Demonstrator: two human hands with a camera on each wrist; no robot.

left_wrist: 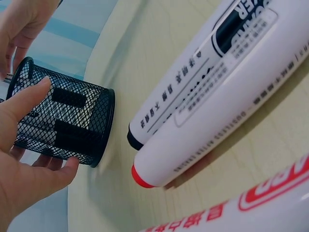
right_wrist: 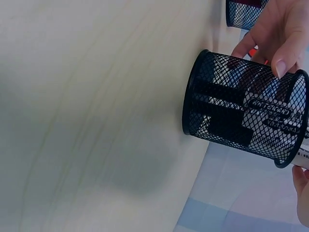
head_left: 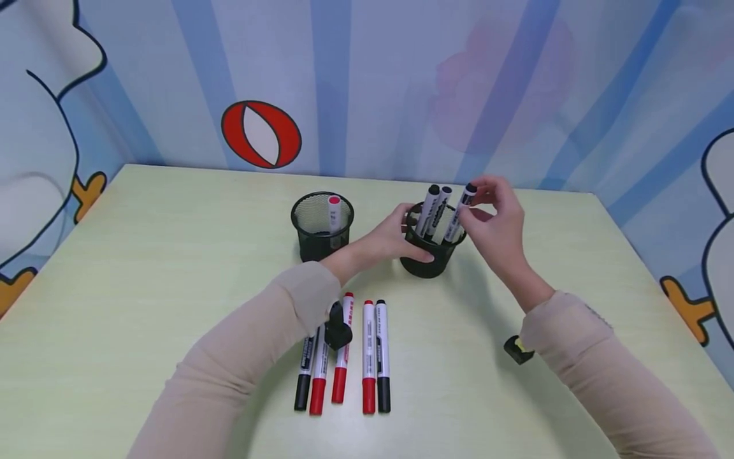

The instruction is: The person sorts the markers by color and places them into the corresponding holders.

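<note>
My left hand [head_left: 388,237] holds the right-hand black mesh pen cup [head_left: 429,266] by its side, thumb and fingers around the wall. Inside it, two black-tipped whiteboard markers [head_left: 427,210] lean together. At the cup's right rim, my right hand [head_left: 500,223] pinches a third black-tipped marker [head_left: 455,224] near its top, its lower part inside the cup. Through the mesh in the left wrist view, dark caps [left_wrist: 68,97] show low in the cup. The right wrist view shows the cup [right_wrist: 241,104] from the side, with the right fingertips [right_wrist: 303,186] partly cut off at the frame's edge.
A second mesh cup [head_left: 322,247] stands to the left, holding a red-ended marker [head_left: 334,215]. In front lie several markers, among them a red-capped one [head_left: 369,357] and a black-capped one [head_left: 383,357]; the left sleeve partly covers others. A patterned wall [head_left: 378,95] borders the table's back.
</note>
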